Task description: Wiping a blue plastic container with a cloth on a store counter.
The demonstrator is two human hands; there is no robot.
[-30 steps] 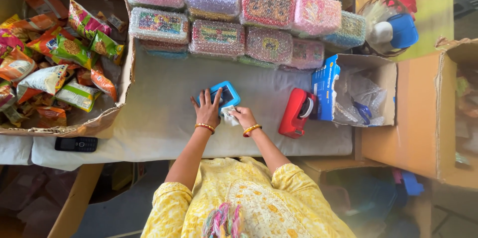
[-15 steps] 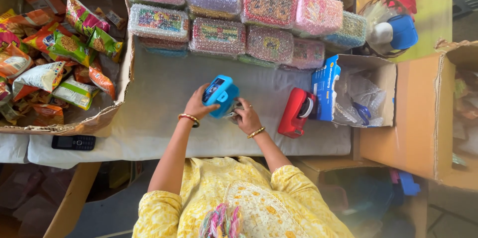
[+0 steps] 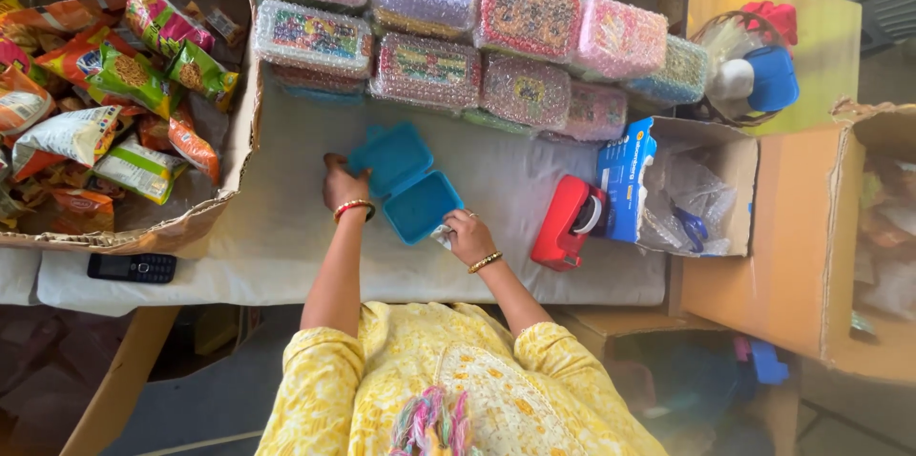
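free: bare cloth [image 3: 286,246] | blocked: wrapped boxes [image 3: 429,65] behind, tape dispenser [image 3: 565,223] right

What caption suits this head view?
Two hands, left hand and right hand, hold an open blue box on a table.

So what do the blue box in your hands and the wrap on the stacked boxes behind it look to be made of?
Blue box: likely hard plastic, smooth, evenly coloured, hinged lid open. Stacked boxes: apparently wrapped in clear bubble wrap, judging by the dotted, glinting surface.
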